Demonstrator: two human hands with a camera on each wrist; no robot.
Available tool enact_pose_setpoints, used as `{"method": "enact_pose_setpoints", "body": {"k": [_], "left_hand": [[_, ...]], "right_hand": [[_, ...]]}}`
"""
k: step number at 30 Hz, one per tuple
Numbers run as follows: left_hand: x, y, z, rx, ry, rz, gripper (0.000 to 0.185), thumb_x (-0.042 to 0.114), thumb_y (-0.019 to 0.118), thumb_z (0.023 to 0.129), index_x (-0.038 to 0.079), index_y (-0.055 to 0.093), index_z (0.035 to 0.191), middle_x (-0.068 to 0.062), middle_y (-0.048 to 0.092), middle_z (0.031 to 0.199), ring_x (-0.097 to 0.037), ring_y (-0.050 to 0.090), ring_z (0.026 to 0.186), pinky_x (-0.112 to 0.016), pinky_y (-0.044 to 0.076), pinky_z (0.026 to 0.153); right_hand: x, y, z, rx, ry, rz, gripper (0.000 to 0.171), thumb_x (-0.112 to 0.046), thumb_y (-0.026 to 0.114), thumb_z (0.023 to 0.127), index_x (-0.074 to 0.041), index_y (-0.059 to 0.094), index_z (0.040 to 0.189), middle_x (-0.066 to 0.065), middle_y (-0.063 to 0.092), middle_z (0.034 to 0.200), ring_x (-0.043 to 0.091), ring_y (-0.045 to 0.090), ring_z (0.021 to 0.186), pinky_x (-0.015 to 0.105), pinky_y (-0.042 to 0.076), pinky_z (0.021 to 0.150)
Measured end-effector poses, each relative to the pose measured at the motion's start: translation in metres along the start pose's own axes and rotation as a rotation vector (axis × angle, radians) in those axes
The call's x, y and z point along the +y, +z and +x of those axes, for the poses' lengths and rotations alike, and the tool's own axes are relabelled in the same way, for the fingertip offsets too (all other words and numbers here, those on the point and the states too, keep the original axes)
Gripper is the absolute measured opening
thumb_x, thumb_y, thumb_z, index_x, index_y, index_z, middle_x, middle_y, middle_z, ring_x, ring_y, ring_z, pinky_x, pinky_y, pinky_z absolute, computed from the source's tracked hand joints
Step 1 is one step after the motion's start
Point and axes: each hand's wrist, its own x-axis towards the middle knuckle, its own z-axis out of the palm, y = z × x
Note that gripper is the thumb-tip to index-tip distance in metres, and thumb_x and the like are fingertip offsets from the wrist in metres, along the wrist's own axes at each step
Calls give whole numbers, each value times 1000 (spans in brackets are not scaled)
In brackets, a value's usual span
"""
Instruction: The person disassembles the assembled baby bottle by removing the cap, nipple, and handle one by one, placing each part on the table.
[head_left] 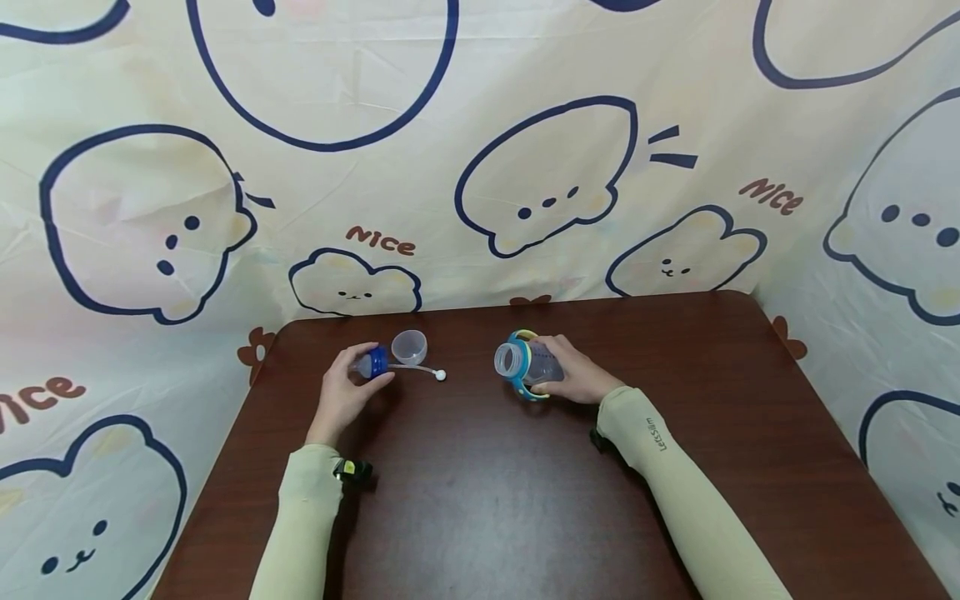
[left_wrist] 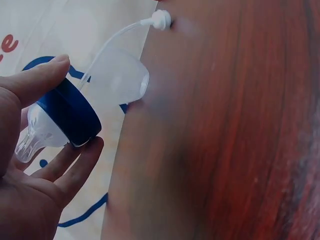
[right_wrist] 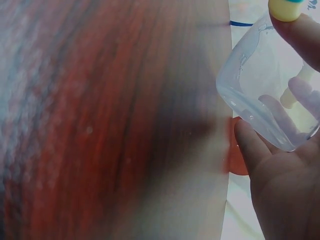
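**Two hands, a bottle and its separated top**

A blue screw ring [head_left: 377,361] with its clear teat is gripped by the left hand [head_left: 347,392], thumb on top and fingers curled beneath it (this is plainest in the left wrist view, where the ring [left_wrist: 70,114] is seen pinched between thumb and fingertips). From the ring a thin white straw [head_left: 414,368] is trailed across the brown table [head_left: 480,500], ending in a small white weight [head_left: 440,375]. Just behind the ring a clear cap [head_left: 409,345] is seen resting on the table, close to its far edge.

Well apart, to the right, a clear bottle [head_left: 527,364] with blue and yellow handles is held on its side by the right hand [head_left: 573,375], its open mouth turned toward the left hand. The fingers are wrapped round the bottle's body; in the right wrist view the bottle [right_wrist: 270,95] is seen clasped by fingers [right_wrist: 250,145] and palm.

A cartoon-printed cloth [head_left: 525,167] is hung behind the table.
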Motion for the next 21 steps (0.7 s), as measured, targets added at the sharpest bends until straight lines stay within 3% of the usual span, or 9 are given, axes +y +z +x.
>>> {"method": "enact_pose_setpoints", "body": {"k": [12,21], "left_hand": [[-10,0,7,-20,-30,23,65,31,85,88,18,55,144,-16,53,147,-37,49,131,-56,46,108],[-20,3,10,-59,-30,57,63,30,85,88,17,57,143,-16,55,144,-36,52,128,-56,48,107]], "right_hand": [[-1,-2,-1,8,-36,10,80,-35,82,91,-26,34,155,9,40,144,31,48,130,56,46,110],[-4,-3,-3,-5,-11,4,82,-35,81,91,-26,32,156,9,39,146,30,47,131,55,46,111]]}}
